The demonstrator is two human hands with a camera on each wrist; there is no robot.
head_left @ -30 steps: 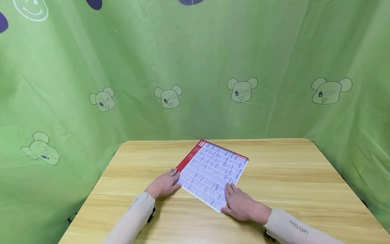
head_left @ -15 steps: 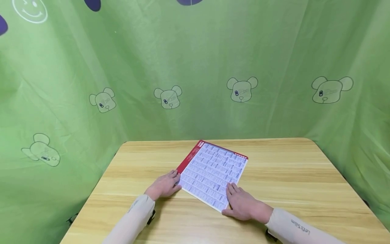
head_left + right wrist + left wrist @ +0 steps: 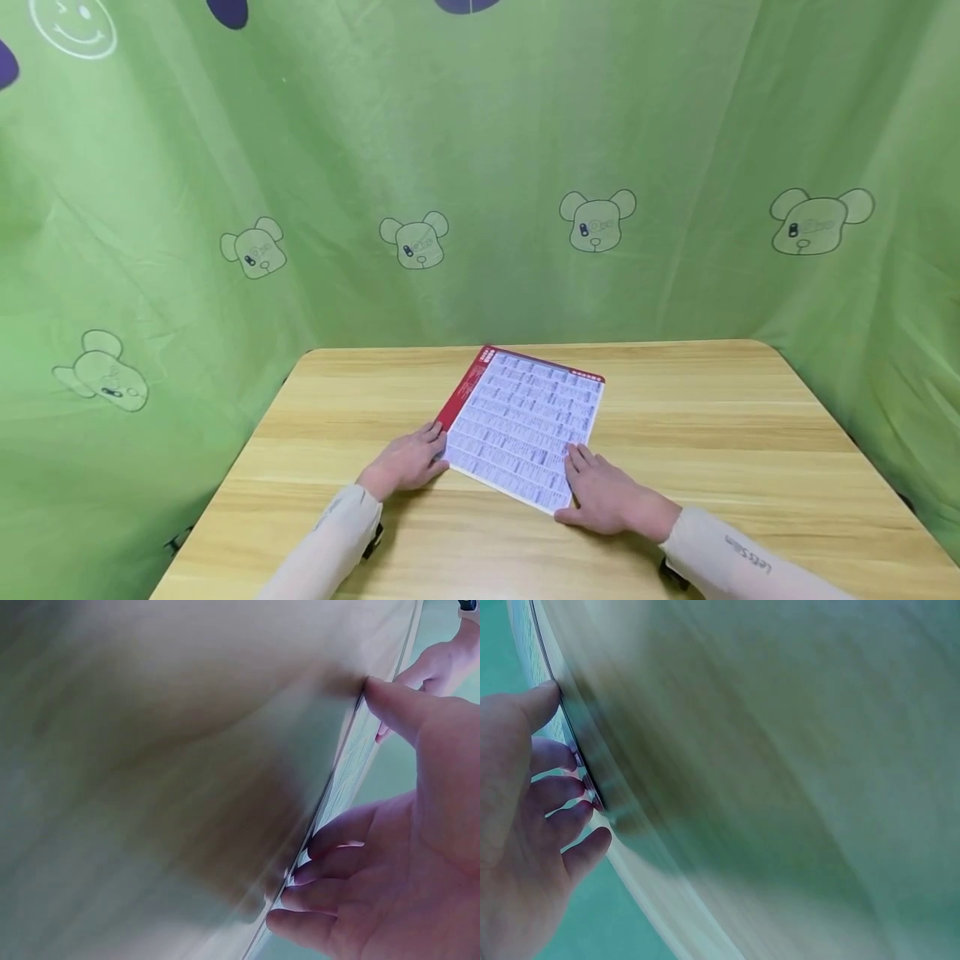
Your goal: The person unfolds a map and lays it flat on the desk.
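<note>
Here printed sheet (image 3: 521,425) flat on table (image 3: 712,433), long axis angled far-left.

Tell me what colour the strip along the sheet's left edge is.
Red. The strip borders the printed sheet, clearest in the head view.

The left hand (image 3: 514,825) fills the picture from about 7 to 10 o'clock, palm facing the camera. Its thumb (image 3: 536,701) points toward 12 and touches a thin sheet edge (image 3: 574,742) — a dark line running from 11 o'clock down toward the centre-left. Four fingers (image 3: 559,791) lie slightly bent, their tips at the same edge, just below the thumb. The wooden tabletop (image 3: 795,772) — blurred, pale tan — covers everything from 12 round to 6 o'clock. A green backdrop (image 3: 615,930) shows at 7 o'clock.
</note>
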